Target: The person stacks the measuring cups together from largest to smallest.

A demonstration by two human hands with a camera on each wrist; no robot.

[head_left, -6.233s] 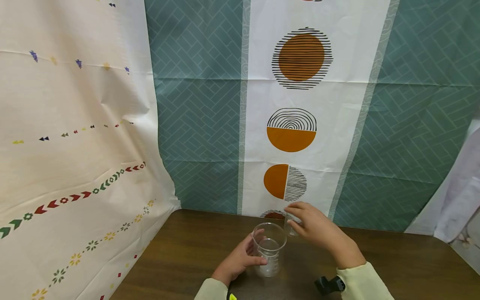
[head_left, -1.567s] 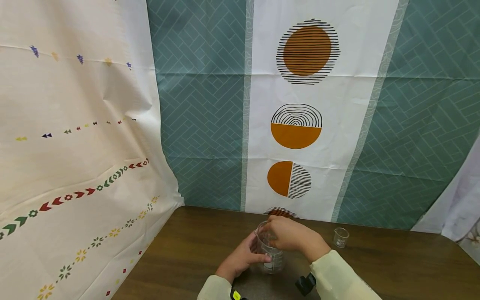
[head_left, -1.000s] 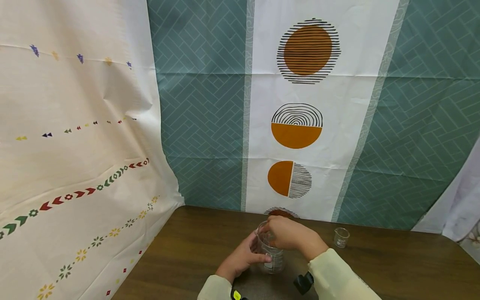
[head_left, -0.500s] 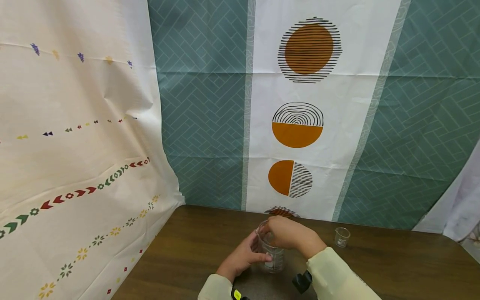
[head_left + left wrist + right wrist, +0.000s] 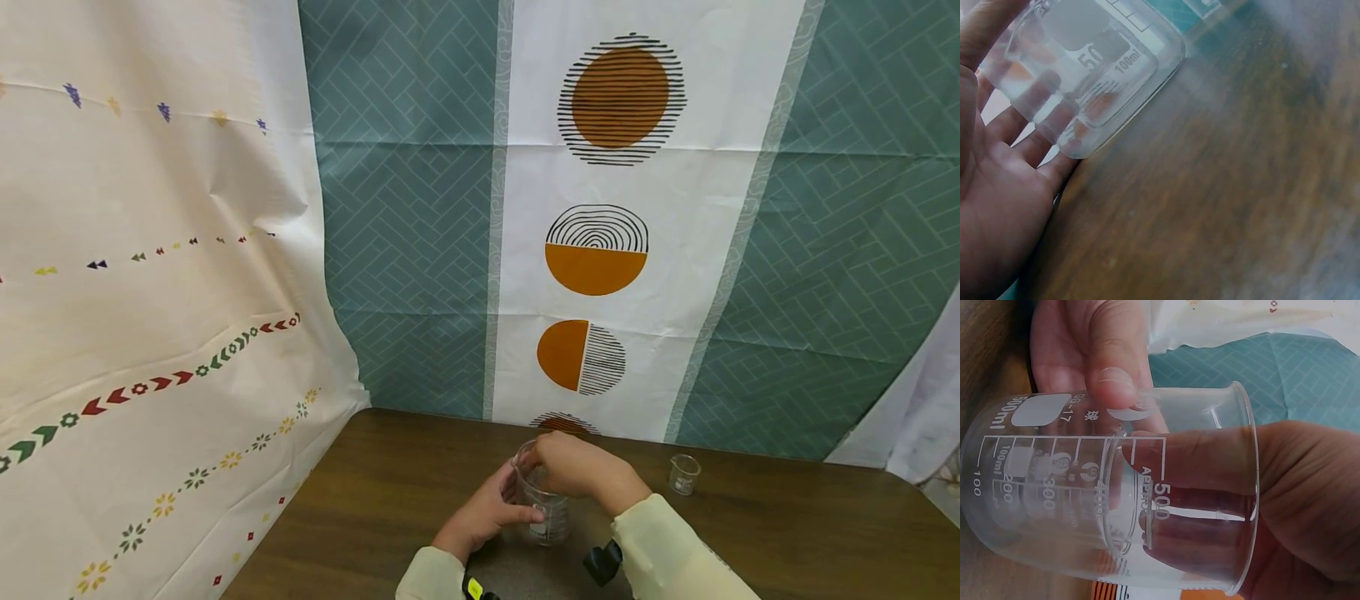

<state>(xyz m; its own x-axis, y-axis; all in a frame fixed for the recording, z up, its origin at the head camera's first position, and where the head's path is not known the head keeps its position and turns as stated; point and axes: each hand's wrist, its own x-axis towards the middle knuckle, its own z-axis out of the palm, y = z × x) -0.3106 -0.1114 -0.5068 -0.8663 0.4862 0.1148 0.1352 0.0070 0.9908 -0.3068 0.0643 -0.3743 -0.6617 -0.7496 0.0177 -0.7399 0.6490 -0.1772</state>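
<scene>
A clear glass 500 ml beaker [image 5: 553,527] stands near the middle of the brown table. My left hand [image 5: 480,518] grips its side, the thumb across the front and the fingers behind, as the left wrist view also shows through the glass [image 5: 1119,81]. Inside it lies a smaller 100 ml beaker [image 5: 1057,494], best seen in the right wrist view. My right hand [image 5: 576,468] reaches down through the large beaker's mouth, thumb and fingertips pinching the inner beaker's rim. Part of these fingertips is blurred by the glass.
A tiny beaker [image 5: 684,475] stands upright on the table [image 5: 787,533] to the right, near the back edge. Behind the table hangs a green and white patterned cloth [image 5: 408,250]. A cream cloth [image 5: 172,333] drapes along the left edge.
Several seconds ago my right hand held a small beaker beside the large one; now it reaches inside the large beaker, and the tiny beaker shows on the right. Over the last second the hands barely move.
</scene>
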